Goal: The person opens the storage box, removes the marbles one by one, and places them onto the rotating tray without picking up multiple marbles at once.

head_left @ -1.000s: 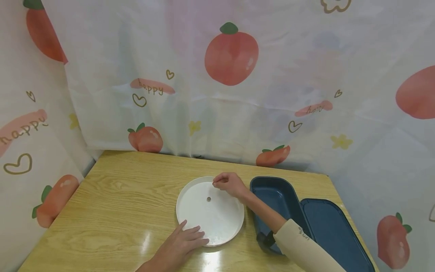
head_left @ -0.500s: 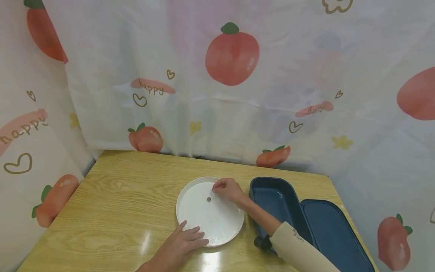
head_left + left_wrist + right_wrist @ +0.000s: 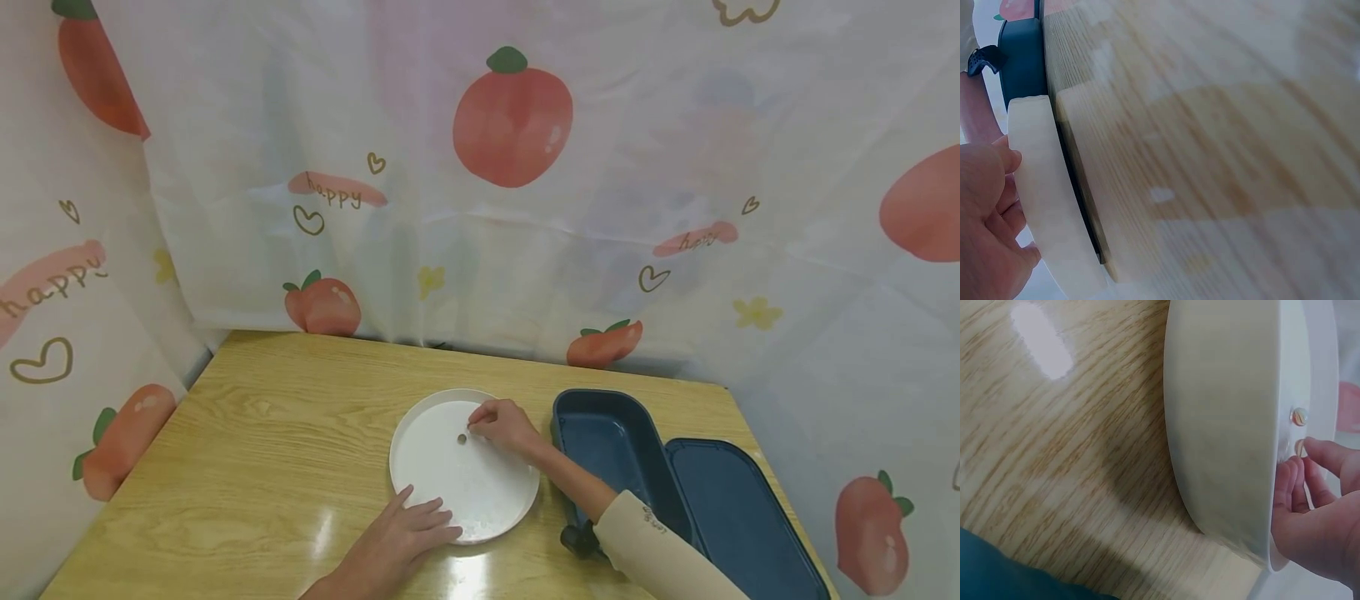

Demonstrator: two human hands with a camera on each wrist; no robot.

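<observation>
A round white tray (image 3: 487,508) with a raised rim lies on the wooden table, and one small glass marble (image 3: 461,439) sits near its middle. Swirled colours show in that marble (image 3: 1299,417) in the right wrist view. Right beside it, my right hand (image 3: 508,427) pinches a second marble (image 3: 1299,448) between thumb and fingertips, low over the tray floor. On the near left rim rests my left hand (image 3: 401,533), its fingers spread and fairly straight over the edge. The left wrist view has that hand (image 3: 988,219) against the tray's side (image 3: 1047,181).
A deep dark blue box (image 3: 600,417) stands right of the tray, under my right forearm. Its flat blue lid (image 3: 738,500) lies farther right. A printed white curtain (image 3: 480,250) hangs behind the wooden table (image 3: 285,433).
My right hand has come down from the tray's far rim toward the marble near the middle, with its pinched marble. The left hand stays in place.
</observation>
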